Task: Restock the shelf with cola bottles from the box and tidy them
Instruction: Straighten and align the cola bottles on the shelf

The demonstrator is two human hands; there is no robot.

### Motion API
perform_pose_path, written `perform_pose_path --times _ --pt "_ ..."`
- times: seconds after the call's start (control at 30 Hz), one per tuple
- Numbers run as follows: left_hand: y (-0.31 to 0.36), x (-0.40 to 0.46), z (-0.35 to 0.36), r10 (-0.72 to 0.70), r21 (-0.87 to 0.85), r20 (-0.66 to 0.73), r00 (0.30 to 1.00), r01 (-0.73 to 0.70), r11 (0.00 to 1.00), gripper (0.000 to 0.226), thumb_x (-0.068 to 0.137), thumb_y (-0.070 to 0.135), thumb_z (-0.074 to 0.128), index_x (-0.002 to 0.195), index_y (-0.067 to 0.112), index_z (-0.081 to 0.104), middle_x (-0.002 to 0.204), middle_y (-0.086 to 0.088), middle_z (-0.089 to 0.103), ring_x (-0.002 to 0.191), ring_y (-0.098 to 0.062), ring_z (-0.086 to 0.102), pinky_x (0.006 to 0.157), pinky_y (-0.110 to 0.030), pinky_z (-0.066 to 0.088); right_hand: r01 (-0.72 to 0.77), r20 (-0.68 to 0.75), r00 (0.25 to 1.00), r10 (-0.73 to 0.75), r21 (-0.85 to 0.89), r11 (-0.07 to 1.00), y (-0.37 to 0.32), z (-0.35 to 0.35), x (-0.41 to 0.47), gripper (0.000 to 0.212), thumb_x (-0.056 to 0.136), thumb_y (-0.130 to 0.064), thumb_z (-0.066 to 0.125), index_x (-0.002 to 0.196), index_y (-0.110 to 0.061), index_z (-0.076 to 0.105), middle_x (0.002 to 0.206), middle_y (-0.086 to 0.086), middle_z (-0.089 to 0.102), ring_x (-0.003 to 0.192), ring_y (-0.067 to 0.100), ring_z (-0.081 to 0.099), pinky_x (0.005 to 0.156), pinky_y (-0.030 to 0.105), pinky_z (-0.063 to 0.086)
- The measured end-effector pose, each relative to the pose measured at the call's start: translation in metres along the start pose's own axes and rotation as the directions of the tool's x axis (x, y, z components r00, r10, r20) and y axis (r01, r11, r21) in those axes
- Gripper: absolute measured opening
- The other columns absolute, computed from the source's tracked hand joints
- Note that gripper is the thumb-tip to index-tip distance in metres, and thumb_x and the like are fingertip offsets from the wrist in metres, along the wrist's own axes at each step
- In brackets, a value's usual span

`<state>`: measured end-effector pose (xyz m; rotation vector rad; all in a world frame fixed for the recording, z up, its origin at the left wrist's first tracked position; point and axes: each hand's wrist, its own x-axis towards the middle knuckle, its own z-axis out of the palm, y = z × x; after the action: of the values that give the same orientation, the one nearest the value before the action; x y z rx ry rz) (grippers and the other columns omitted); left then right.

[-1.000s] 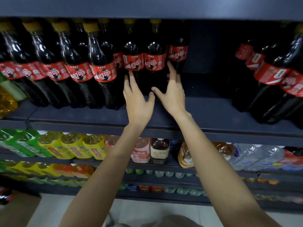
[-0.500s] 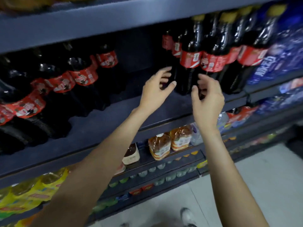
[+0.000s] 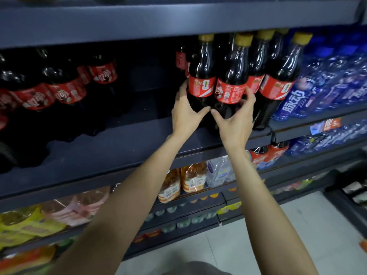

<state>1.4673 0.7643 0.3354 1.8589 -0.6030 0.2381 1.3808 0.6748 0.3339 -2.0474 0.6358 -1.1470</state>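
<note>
One cola bottle (image 3: pixel 201 76) is gripped by the left hand (image 3: pixel 185 112) on the shelf (image 3: pixel 123 143). The neighbouring bottle (image 3: pixel 231 84) is gripped by the right hand (image 3: pixel 235 124), thumbs nearly touching.

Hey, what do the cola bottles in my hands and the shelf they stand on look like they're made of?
The cola bottles look like clear glossy plastic: highlights run down the necks, dark drink shows through, with yellow caps and a red wrap label, probably plastic film. The shelf looks like dark blue-grey painted metal with a matte finish, judging by its thin flat edge; that is less certain. The left hand and right hand each hold one.
</note>
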Motion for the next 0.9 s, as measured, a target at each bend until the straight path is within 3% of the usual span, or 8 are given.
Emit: perform_pose_path --times 0.13,0.23,0.33,0.53,0.67,0.77,0.83,0.9 --pt "-0.011 -0.025 -0.039 -0.06 -0.077 -0.018 0.998 0.059 0.995 0.092 0.071 0.026 0.082 0.143 0.021 0.025 0.128 0.008 0.048 0.119 -0.012 0.048 0.102 -0.034 0.043 0.044 0.252 0.963 -0.096 0.202 0.978 0.0 -0.013 -0.007 0.09 0.072 -0.031 0.08 0.141 -0.022 0.023 0.123 -0.011 0.055 0.109 -0.001 0.051 0.078 -0.001 0.035" --pt "-0.023 -0.038 -0.076 -0.112 -0.089 -0.039 0.993 0.108 0.99 0.089 0.074 0.025 0.081 0.143 0.023 0.024 0.126 0.006 0.047 0.121 -0.016 0.048 0.103 -0.043 0.044 0.033 0.441 0.88 -0.175 0.311 0.95 -0.015 -0.004 -0.013 0.09 0.073 -0.022 0.079 0.143 -0.025 0.022 0.111 -0.028 0.05 0.101 -0.017 0.049 0.081 -0.001 0.037" --pt "-0.035 -0.045 -0.112 -0.126 -0.061 -0.102 0.987 0.12 0.991 0.089 0.077 0.023 0.078 0.145 0.022 0.022 0.134 0.001 0.046 0.126 -0.018 0.046 0.105 -0.045 0.042 -0.012 0.544 0.807 -0.229 0.403 0.915 -0.036 0.027 -0.018 0.09 0.075 -0.014 0.076 0.144 -0.027 0.019 0.115 -0.02 0.052 0.109 -0.01 0.049 0.087 0.001 0.037" --pt "-0.059 -0.044 -0.171 -0.098 0.074 -0.173 0.98 0.112 0.991 0.086 0.083 0.012 0.072 0.148 0.017 0.016 0.128 0.023 0.04 0.124 0.0 0.042 0.109 -0.035 0.038 -0.06 0.571 0.772 -0.28 0.504 0.862 -0.08 0.095 -0.024 0.095 0.074 -0.006 0.073 0.145 -0.025 0.013 0.121 -0.011 0.05 0.109 -0.002 0.051 0.085 0.003 0.038" --pt "-0.067 -0.041 -0.186 -0.036 0.27 -0.189 0.981 0.087 0.959 0.091 0.082 0.029 0.073 0.15 0.014 0.015 0.139 0.003 0.043 0.123 -0.011 0.047 0.101 -0.036 0.046 -0.018 0.549 0.772 -0.319 0.521 0.853 -0.092 0.126 -0.025 0.097 0.072 -0.009 0.074 0.146 -0.026 0.015 0.129 -0.003 0.053 0.113 0.007 0.053 0.086 0.007 0.039" --pt "-0.068 -0.043 -0.191 0.078 0.577 -0.268 0.96 0.095 0.811 0.091 0.075 0.05 0.073 0.146 0.012 0.031 0.132 -0.01 0.048 0.091 -0.013 0.062 0.072 -0.032 0.056 0.005 0.541 0.771 -0.336 0.523 0.852 -0.091 0.137 -0.025 0.096 0.072 -0.006 0.073 0.147 -0.022 0.015 0.133 -0.001 0.049 0.113 0.006 0.052 0.082 -0.001 0.038" --pt "-0.07 -0.044 -0.189 0.1 0.597 -0.277 0.956 0.089 0.797 0.087 0.076 0.047 0.073 0.145 0.011 0.035 0.127 -0.012 0.049 0.084 -0.012 0.063 0.069 -0.031 0.057 0.0 0.53 0.782 -0.327 0.525 0.851 -0.089 0.141 -0.025 0.095 0.073 -0.004 0.073 0.147 -0.019 0.016 0.127 -0.007 0.048 0.105 -0.007 0.05 0.081 -0.002 0.037" --pt "-0.072 -0.043 -0.186 0.081 0.54 -0.301 0.95 0.1 0.836 0.08 0.08 0.038 0.072 0.145 0.01 0.035 0.13 -0.014 0.047 0.09 -0.014 0.064 0.073 -0.036 0.059 0.006 0.51 0.799 -0.319 0.524 0.852 -0.089 0.144 -0.025 0.095 0.073 -0.003 0.073 0.147 -0.019 0.016 0.123 -0.01 0.046 0.101 -0.013 0.049 0.082 -0.002 0.037"
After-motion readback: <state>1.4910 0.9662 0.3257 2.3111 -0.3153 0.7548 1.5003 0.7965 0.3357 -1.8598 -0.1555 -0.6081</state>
